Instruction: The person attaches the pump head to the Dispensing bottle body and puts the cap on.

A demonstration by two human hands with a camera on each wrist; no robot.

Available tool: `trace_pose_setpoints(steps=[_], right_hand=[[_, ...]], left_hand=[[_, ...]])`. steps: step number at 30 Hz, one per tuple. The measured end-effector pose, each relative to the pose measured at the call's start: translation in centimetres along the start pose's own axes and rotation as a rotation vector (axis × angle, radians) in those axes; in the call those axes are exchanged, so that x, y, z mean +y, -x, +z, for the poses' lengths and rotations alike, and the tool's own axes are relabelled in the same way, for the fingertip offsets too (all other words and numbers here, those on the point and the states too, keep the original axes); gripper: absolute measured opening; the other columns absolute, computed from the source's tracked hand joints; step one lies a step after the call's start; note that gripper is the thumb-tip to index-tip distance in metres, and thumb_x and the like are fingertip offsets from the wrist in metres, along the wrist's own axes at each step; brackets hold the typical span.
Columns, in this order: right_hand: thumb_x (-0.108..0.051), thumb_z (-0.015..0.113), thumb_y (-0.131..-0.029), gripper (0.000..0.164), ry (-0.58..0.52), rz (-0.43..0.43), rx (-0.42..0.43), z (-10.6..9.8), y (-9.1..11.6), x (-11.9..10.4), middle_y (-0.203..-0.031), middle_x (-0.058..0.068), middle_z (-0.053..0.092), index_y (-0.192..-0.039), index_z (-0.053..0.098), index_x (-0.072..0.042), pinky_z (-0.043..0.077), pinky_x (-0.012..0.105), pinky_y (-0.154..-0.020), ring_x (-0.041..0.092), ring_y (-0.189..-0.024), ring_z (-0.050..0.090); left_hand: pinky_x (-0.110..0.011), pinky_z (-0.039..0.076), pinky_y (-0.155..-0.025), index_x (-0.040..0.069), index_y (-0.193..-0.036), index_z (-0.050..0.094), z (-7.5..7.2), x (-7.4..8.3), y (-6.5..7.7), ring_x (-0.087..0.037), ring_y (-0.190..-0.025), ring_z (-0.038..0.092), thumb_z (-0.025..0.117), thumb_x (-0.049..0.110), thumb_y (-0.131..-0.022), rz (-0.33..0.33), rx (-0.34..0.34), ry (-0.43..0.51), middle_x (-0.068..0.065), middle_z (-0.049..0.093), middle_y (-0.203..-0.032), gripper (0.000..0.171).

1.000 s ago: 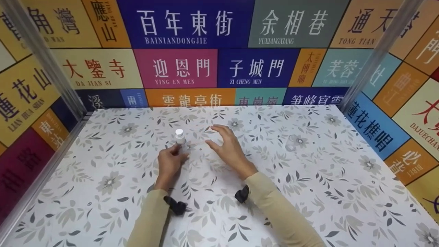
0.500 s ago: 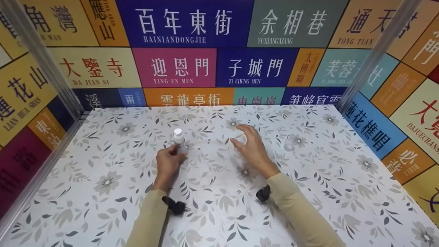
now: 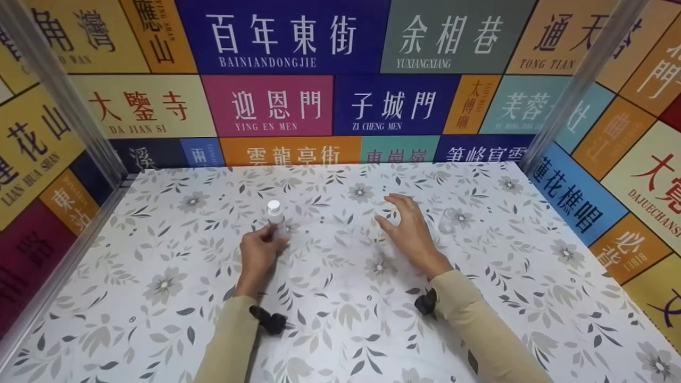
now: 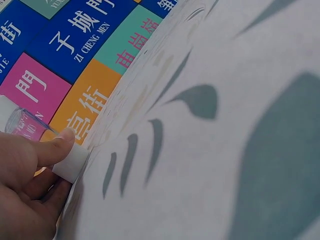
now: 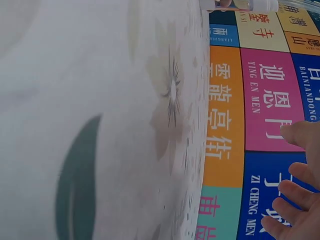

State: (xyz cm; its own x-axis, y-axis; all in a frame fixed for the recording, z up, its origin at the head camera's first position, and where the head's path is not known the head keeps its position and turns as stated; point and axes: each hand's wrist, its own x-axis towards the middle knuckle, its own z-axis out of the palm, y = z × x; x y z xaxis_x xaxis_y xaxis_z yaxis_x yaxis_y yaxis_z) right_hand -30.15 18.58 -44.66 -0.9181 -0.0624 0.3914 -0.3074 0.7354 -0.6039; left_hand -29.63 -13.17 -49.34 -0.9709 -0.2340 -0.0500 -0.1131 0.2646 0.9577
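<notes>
A small clear bottle [image 3: 276, 217] with a white cap stands upright on the patterned tabletop, left of the middle in the head view. My left hand [image 3: 260, 252] pinches it low down between thumb and fingers. In the left wrist view, the thumb [image 4: 57, 147] lies over the bottle's white lower end [image 4: 73, 162]. The right wrist view catches the bottle [image 5: 232, 5] at its top edge. My right hand [image 3: 412, 231] holds nothing and hovers over the table, its thumb and fingers spread apart and gently bent. Close beyond it lies a small see-through piece [image 3: 448, 221].
The table [image 3: 330, 319] is covered in white with grey leaves and flowers. Colourful sign-like panels [image 3: 282, 37] form walls behind and on both sides. Metal posts [image 3: 580, 90] rise at the back corners.
My right hand has moved away from the bottle to the right, toward the see-through piece, its fingers spread throughout. The left hand keeps its grip and the bottle stays in place.
</notes>
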Motion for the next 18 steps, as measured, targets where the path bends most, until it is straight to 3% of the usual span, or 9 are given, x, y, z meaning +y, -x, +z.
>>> trace_pose_setpoints(steps=[18], right_hand=[[-0.020,0.076,-0.089,0.049,0.026,0.019,0.096,-2.9,1.8,3.5,-0.143,0.018,0.054,-0.132,0.060,-0.001,0.037,0.053,-0.113,0.038,-0.133,0.047]], left_hand=[[-0.040,0.050,-0.105,0.002,-0.127,0.066,0.2,-0.2,-0.2,-0.033,-0.125,0.061,0.077,0.004,-0.082,0.045,0.026,-0.037,-0.021,0.065,-0.133,0.046]])
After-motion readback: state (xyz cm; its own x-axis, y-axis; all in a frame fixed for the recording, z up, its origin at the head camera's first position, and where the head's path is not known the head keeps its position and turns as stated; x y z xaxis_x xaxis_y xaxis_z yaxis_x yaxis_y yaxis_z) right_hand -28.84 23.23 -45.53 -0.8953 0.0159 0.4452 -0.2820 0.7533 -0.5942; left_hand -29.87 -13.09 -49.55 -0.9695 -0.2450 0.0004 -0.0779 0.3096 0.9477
